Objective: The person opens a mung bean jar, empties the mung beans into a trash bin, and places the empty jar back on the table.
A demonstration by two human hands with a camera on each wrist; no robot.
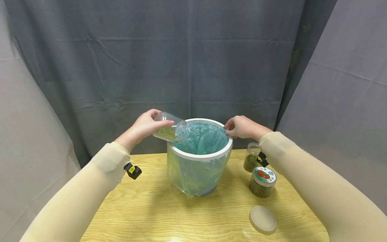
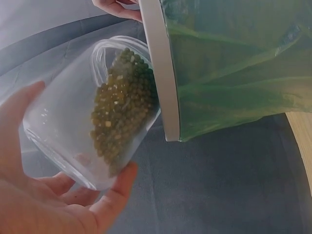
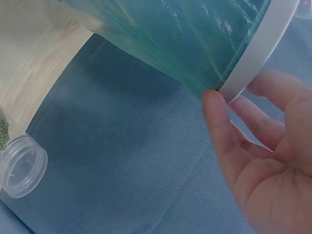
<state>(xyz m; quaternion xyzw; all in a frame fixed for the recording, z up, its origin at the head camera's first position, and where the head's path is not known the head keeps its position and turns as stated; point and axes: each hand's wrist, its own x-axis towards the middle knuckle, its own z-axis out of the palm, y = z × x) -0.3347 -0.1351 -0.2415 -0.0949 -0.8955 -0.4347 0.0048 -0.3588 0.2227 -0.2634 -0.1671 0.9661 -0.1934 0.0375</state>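
My left hand (image 1: 142, 125) grips a clear plastic jar (image 1: 165, 131), tipped on its side with its mouth over the left rim of a trash bin (image 1: 193, 156). Green beans (image 2: 122, 107) lie heaped along the jar's lower side towards the mouth. A thin translucent green bag (image 1: 208, 141) lines the bin and hangs down its outside beneath the white rim ring. On the far side, my right hand (image 1: 244, 127) pinches that rim between thumb and fingers, as the right wrist view shows, the thumb (image 3: 216, 109) against the outer edge.
Right of the bin, an uncapped jar of green beans (image 1: 250, 163) stands partly behind my right sleeve. A jar with a tomato-picture lid (image 1: 262, 187) sits nearer, and a loose beige lid (image 1: 262, 219) lies in front. Grey curtains (image 1: 145, 60) enclose the wooden table (image 1: 136, 208).
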